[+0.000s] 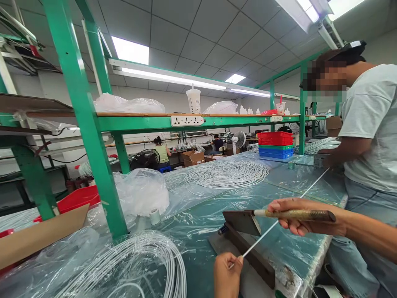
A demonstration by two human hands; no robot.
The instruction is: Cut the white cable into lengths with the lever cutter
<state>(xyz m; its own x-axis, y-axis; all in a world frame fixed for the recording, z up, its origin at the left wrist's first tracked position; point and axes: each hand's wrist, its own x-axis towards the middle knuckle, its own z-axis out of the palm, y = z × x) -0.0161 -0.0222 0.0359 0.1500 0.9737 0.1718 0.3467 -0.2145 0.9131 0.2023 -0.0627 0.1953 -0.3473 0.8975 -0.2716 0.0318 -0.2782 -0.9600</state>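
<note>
My left hand is at the bottom centre, fingers pinched shut on the near end of a thin white cable. The cable runs taut up and to the right across the bench. My right hand is closed round the brown handle of a lever cutter. Its dark blade is lifted over the cable, above a dark base bar fixed to the bench edge.
A coil of white cable lies at the near left, another coil further back. A person in a white shirt stands at the right. A green post, plastic bags, a tape roll and stacked bins surround the bench.
</note>
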